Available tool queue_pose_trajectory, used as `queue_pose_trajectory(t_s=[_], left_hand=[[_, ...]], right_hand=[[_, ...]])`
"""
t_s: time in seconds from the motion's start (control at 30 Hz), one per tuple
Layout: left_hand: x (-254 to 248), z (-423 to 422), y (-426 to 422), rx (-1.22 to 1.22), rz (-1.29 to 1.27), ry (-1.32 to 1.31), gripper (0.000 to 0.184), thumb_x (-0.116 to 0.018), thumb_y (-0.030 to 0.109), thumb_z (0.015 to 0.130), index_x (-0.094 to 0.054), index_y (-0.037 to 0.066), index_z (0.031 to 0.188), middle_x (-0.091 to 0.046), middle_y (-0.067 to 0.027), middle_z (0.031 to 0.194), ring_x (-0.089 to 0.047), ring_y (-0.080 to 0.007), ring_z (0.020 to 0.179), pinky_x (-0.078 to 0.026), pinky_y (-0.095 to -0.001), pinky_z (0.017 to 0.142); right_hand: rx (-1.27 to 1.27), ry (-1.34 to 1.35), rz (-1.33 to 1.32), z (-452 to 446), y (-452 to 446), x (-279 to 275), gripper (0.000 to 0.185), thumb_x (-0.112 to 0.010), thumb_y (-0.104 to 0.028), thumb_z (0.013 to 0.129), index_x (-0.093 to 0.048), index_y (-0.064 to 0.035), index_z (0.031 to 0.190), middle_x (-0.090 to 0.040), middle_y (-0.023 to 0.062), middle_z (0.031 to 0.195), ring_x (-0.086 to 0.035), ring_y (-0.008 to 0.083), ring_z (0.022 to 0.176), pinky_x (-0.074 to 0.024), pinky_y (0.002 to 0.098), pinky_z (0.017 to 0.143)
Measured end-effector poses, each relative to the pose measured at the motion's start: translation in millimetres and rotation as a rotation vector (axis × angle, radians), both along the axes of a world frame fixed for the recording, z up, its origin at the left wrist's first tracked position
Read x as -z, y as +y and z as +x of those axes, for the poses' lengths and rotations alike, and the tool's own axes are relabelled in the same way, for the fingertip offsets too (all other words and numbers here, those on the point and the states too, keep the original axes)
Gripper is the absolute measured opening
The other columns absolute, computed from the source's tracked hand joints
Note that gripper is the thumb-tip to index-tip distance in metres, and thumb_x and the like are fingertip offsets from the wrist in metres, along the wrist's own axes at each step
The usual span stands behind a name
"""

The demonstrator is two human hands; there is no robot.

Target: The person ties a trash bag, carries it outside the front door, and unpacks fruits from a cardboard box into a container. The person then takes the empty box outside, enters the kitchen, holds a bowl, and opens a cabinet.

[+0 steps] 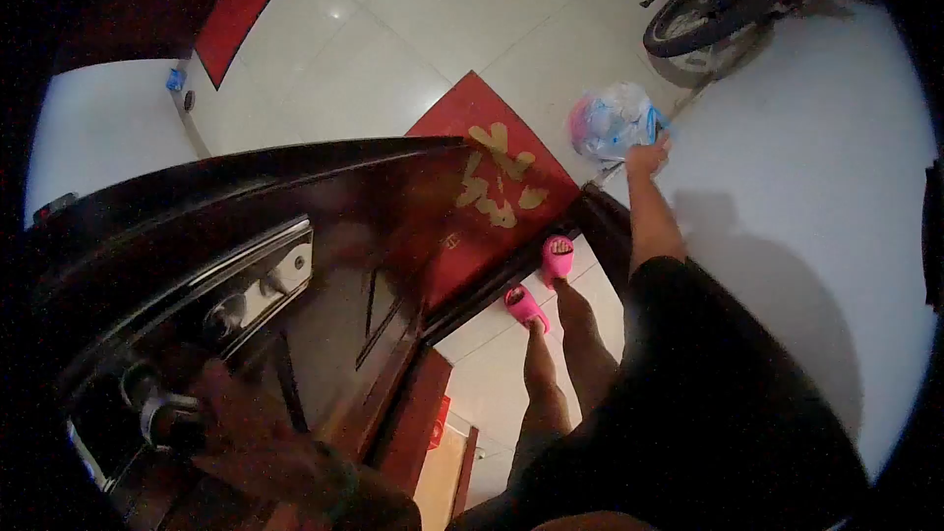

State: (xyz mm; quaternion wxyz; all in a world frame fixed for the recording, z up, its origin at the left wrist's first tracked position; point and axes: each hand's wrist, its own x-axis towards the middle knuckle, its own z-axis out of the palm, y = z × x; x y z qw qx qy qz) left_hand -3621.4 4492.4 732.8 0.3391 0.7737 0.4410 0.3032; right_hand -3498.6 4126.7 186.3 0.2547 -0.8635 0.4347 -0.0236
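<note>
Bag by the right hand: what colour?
The bag is mostly whitish, with one side pink and blue near the right hand, best seen in the head view.

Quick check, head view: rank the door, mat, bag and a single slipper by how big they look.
Largest to smallest:
1. Door, close to the camera
2. Mat
3. Bag
4. Slipper; either one, they look alike

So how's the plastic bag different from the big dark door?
The plastic bag is pale and crinkly with pink and blue patches; the door is dark reddish-brown. The bag is small; the door is much bigger. The bag is held by the right hand; the door is beside the blurred left hand. Both have one of the person's hands close by.
</note>
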Motion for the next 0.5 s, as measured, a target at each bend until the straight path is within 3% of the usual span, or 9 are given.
queue_pose_trajectory(t_s=[0.13, 0.3, 0.43, 0.47, 0.5], left_hand=[[-18.9, -3.6, -6.5, 0.167, 0.009, 0.011, 0.021, -0.064, 0.016, 0.078, -0.062, -0.005, 0.077, -0.063, -0.011, 0.068, -0.058, -0.0166, 0.059, -0.044, -0.0302, 0.056], [-30.3, -15.8, -11.0, 0.411, 0.067, 0.023, 0.02, -0.063, 0.015, 0.079, -0.061, -0.005, 0.075, -0.063, -0.0119, 0.065, -0.058, -0.0177, 0.057, -0.045, -0.0321, 0.056], [-18.7, -15.0, -10.6, 0.543, 0.238, 0.171, 0.028, -0.057, 0.023, 0.078, -0.057, -0.003, 0.068, -0.057, -0.0232, 0.066, -0.056, -0.0404, 0.063, -0.045, -0.0409, 0.055], [-27.3, -18.8, -15.5, 0.487, 0.334, 0.31, 0.031, -0.056, 0.028, 0.076, -0.057, -0.003, 0.07, -0.058, -0.0247, 0.071, -0.057, -0.0422, 0.07, -0.046, -0.0449, 0.059], [-27.9, -20.9, -23.6, 0.512, 0.338, 0.28, 0.031, -0.056, 0.028, 0.076, -0.057, -0.003, 0.07, -0.058, -0.0247, 0.071, -0.057, -0.0422, 0.07, -0.046, -0.0449, 0.059]], right_hand=[[-0.344, 0.01, 0.114, -82.0, 40.3, 32.5, 0.042, -0.06, -0.015, 0.07, -0.052, -0.0039, 0.109, -0.055, 0.0204, 0.103, -0.056, 0.0343, 0.093, -0.0463, 0.0395, 0.078], [-0.842, 0.251, 0.393, -206.3, 96.4, -17.2, 0.036, -0.059, -0.015, 0.07, -0.055, -0.0049, 0.103, -0.057, 0.0192, 0.098, -0.057, 0.034, 0.089, -0.0467, 0.04, 0.076], [-1.16, 0.477, 0.582, -309.0, 109.2, -92.6, 0.031, -0.058, -0.016, 0.07, -0.057, -0.0057, 0.099, -0.058, 0.0183, 0.095, -0.058, 0.0337, 0.086, -0.047, 0.0404, 0.074], [-1.222, 0.529, 0.617, -333.1, 108.4, -112.4, 0.03, -0.058, -0.016, 0.069, -0.058, -0.0059, 0.097, -0.059, 0.018, 0.094, -0.058, 0.0337, 0.085, -0.0471, 0.0405, 0.073], [-1.268, 0.56, 0.646, -355.8, 105.0, -127.2, 0.028, -0.058, -0.016, 0.069, -0.059, -0.0061, 0.096, -0.059, 0.0178, 0.093, -0.058, 0.0336, 0.085, -0.0471, 0.0406, 0.073]])
